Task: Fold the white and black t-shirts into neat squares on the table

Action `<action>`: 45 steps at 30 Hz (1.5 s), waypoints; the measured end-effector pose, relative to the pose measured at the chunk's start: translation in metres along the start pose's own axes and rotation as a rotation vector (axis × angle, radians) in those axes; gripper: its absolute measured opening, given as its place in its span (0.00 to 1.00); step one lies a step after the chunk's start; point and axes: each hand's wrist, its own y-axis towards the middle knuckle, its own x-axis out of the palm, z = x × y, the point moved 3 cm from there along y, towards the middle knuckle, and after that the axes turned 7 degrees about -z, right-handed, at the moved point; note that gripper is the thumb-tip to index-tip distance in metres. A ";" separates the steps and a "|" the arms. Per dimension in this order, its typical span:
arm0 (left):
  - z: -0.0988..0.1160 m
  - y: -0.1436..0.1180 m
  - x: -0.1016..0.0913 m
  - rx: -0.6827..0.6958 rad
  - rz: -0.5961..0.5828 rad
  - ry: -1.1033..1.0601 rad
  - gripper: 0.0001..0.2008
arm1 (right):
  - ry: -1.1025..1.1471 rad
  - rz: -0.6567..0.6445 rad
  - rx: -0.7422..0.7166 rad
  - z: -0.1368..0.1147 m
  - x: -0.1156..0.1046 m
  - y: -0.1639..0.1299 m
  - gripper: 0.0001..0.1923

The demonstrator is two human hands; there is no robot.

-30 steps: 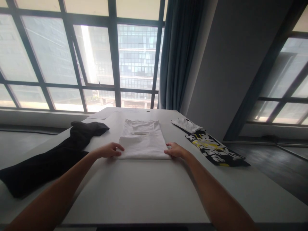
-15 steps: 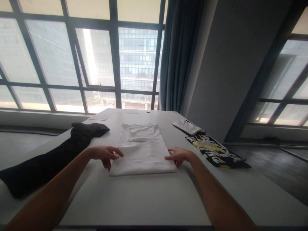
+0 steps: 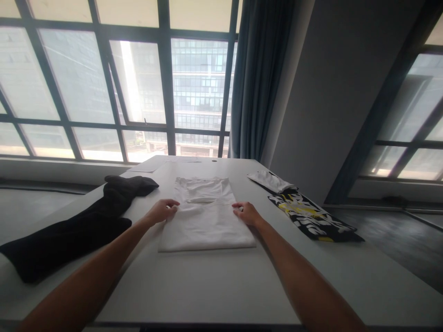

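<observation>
A folded white T-shirt [image 3: 207,226] lies flat in the middle of the table, its near edge straight and its upper part wrinkled around a crosswise fold. At the left side of the shirt, my left hand [image 3: 162,211] pinches the edge, fingertips on the cloth about halfway up. Level with it on the opposite side, my right hand [image 3: 247,213] has thumb and fingers closed on the right edge. Some fingers of each hand are hidden behind the hand or the fabric.
On the white table [image 3: 200,290], a black garment [image 3: 69,235] stretches along the left. A black, white and yellow patterned garment [image 3: 311,219] lies at the right, with a white cloth [image 3: 272,181] behind it. Paper [image 3: 143,168] rests at the far left.
Both hands have moved away from me along the shirt's sides, from near its front corners to about its middle. The shirt lies nearly the same.
</observation>
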 end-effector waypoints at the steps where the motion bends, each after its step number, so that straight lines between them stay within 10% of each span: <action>1: 0.004 -0.001 -0.003 0.052 0.029 0.002 0.26 | 0.015 0.013 -0.011 -0.001 -0.001 0.000 0.18; 5: 0.014 -0.004 -0.015 0.270 0.160 -0.027 0.27 | 0.095 0.129 -0.102 -0.004 -0.011 -0.002 0.19; 9: -0.001 0.001 -0.013 0.185 0.129 0.030 0.29 | 0.006 0.133 -0.079 0.000 -0.010 -0.002 0.19; 16: -0.002 -0.001 0.013 0.233 0.129 0.394 0.29 | -0.367 0.059 -0.012 -0.010 -0.002 -0.010 0.20; 20: 0.014 -0.007 0.047 0.351 -0.084 0.510 0.33 | -0.369 -0.001 -0.165 -0.034 0.008 -0.018 0.25; 27: -0.001 0.000 0.058 0.186 -0.259 0.630 0.38 | -0.367 -0.353 -0.093 -0.031 0.036 -0.018 0.33; 45: -0.023 0.015 0.034 -0.097 -0.180 0.676 0.38 | -0.440 -0.276 0.115 0.002 0.031 -0.006 0.38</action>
